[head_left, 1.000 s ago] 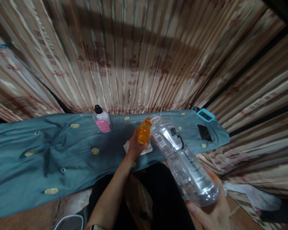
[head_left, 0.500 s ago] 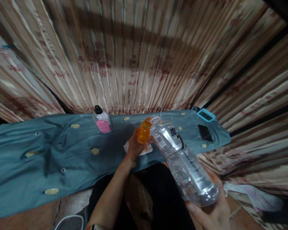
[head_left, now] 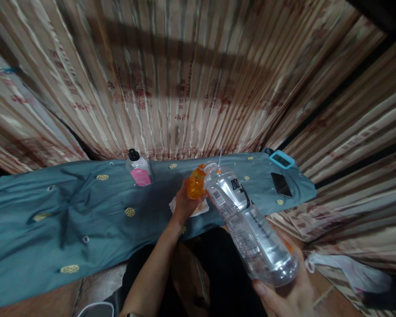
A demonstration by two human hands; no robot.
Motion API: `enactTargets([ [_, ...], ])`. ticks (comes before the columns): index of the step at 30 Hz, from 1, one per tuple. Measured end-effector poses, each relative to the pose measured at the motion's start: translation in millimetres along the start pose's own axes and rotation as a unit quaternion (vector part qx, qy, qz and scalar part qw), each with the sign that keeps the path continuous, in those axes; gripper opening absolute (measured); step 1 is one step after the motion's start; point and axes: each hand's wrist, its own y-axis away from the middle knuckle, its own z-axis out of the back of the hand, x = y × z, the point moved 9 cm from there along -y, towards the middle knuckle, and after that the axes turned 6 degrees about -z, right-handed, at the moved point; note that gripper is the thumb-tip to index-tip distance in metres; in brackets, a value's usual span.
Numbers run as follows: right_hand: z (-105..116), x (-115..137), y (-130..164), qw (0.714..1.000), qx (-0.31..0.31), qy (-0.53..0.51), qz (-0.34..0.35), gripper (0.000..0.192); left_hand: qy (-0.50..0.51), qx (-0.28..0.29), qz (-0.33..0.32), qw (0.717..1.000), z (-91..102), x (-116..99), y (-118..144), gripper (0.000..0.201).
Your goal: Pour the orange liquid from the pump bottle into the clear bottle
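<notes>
My left hand is wrapped around a small orange bottle, holding it above the cloth. In my right hand is a large clear plastic bottle with a printed label, gripped near its base. The big bottle is tilted, its mouth up against the top of the orange bottle. I cannot make out whether liquid passes between them. Under my left hand lies a white tissue on the cloth. Behind the big bottle's neck a thin white stick pokes up, its lower part hidden.
A teal patterned cloth covers the long surface. On it stand a pink-labelled bottle with a black cap, a phone and a blue-framed digital clock. Curtains hang behind and to the right. A white plastic bag lies low at right.
Both hands keep their hold, and the two bottles stay mouth to mouth with hardly any movement. The whole view has shifted very slightly.
</notes>
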Motion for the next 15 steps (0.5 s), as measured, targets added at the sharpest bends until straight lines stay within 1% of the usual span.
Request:
enactTargets([
  [4, 1.0, -2.7, -1.0, 1.0, -0.001, 0.016, 0.005, 0.086, -0.012, -0.008, -0.014, 1.0, 0.9, 0.0, 0.0, 0.053],
  [8, 0.3, -4.4, -1.7, 0.998, 0.021, 0.032, 0.043, 0.088, -0.012, -0.011, -0.02, 1.0, 1.6, 1.4, 0.8, 0.054],
  [12, 3.0, -9.4, -0.9, 1.0, -0.001, 0.02, 0.019, 0.087, -0.005, -0.002, -0.011, 1.0, -0.1, 3.8, 1.5, 0.053],
  [15, 0.3, -8.6, 0.8, 1.0, 0.001, -0.003, 0.007, 0.089, -0.001, 0.0, 0.005, 1.0, -1.2, 7.4, 2.0, 0.053],
])
